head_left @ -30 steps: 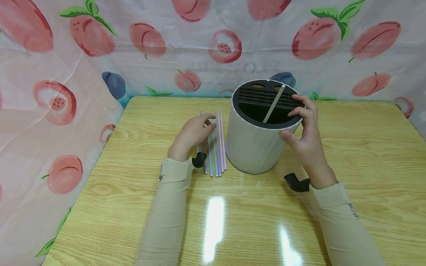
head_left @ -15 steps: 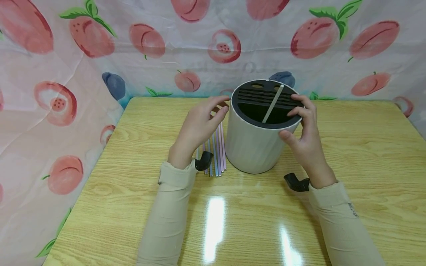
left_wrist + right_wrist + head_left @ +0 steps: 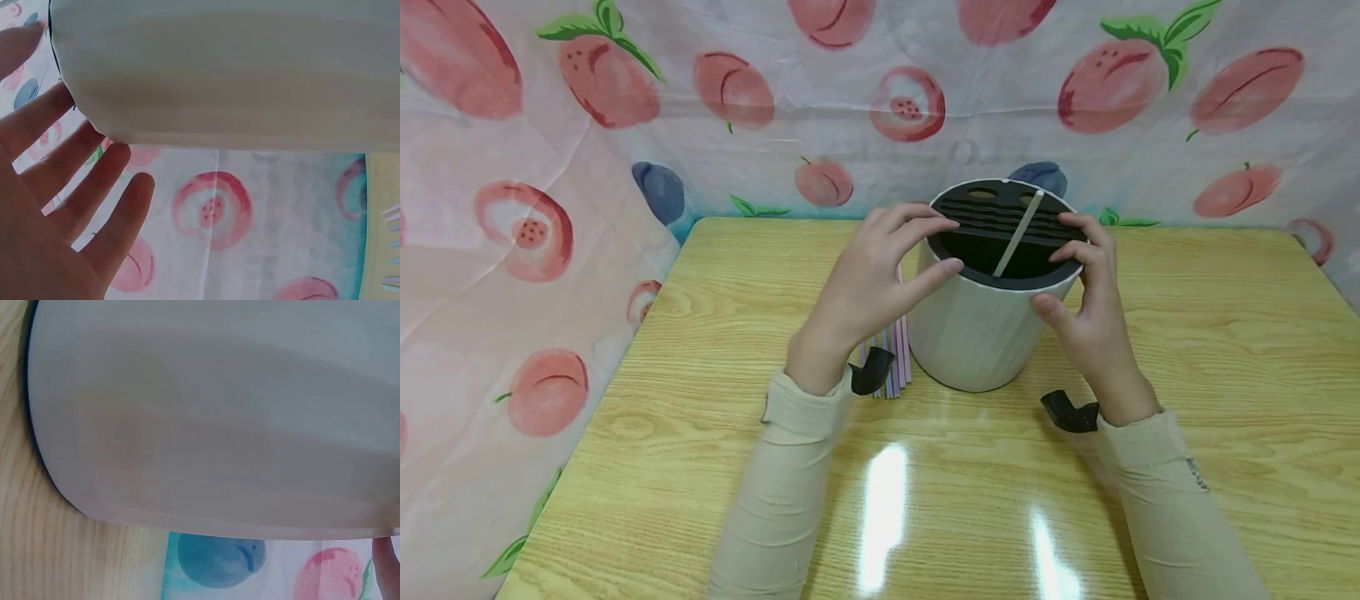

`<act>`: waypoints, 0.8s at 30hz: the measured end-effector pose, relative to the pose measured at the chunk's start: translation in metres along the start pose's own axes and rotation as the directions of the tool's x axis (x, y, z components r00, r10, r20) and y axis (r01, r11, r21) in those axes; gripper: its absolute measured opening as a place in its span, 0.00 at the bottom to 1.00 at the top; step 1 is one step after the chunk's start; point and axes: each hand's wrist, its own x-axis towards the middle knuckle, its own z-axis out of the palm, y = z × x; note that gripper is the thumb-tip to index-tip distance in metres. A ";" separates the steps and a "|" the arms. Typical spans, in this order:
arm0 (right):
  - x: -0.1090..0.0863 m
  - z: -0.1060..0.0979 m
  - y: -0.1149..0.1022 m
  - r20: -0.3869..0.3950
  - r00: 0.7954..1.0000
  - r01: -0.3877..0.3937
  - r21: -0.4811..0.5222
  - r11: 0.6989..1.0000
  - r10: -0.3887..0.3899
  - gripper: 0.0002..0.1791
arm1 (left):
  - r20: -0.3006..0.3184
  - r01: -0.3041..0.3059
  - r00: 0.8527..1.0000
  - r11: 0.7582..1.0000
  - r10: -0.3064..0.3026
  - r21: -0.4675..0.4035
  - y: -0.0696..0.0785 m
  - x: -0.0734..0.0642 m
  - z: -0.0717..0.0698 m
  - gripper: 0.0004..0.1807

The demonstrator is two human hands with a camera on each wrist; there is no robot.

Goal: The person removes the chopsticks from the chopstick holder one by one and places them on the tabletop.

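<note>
A white, round knife holder (image 3: pixel 977 342) stands upright on the table, with a black slotted top (image 3: pixel 992 217). A pale stick (image 3: pixel 1019 233) slants across that top from the large front opening. My right hand (image 3: pixel 1093 308) grips the holder's right rim, fingers bent over the edge and thumb on the outer wall. In the right wrist view the white wall (image 3: pixel 206 437) hides most of this hand. My left hand (image 3: pixel 883 275) is at the left rim, thumb and forefinger spread apart. The left wrist view shows its fingers (image 3: pixel 94 194) spread beside the wall.
Several shiny pink, purple and blue sticks (image 3: pixel 904 354) lie side by side left of the holder, partly behind my left hand. The wooden table (image 3: pixel 715 333) ends at a fruit-print cloth (image 3: pixel 835 100) at the back and left.
My left hand has moved up and right, away from over the coloured sticks to the holder's left rim, its fingers spreading. The right hand keeps its grip and the holder stays put.
</note>
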 end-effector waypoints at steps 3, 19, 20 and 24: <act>0.000 0.000 0.000 0.003 1.000 -0.002 -0.002 1.000 0.002 0.38 | 0.011 -0.028 1.000 0.999 0.027 0.033 0.001 0.001 0.001 0.23; 0.002 -0.001 0.004 0.014 1.000 0.016 -0.008 1.000 -0.016 0.38 | 0.066 -0.107 0.992 0.993 0.104 0.047 0.019 0.007 0.006 0.28; 0.002 -0.002 0.004 0.014 1.000 0.018 -0.010 1.000 -0.018 0.38 | 0.087 -0.096 0.992 0.994 0.092 0.048 0.021 0.007 0.006 0.29; 0.003 -0.002 0.003 0.014 1.000 0.023 -0.004 1.000 -0.023 0.38 | 0.184 -0.030 0.983 0.998 0.021 0.048 0.027 0.007 0.005 0.30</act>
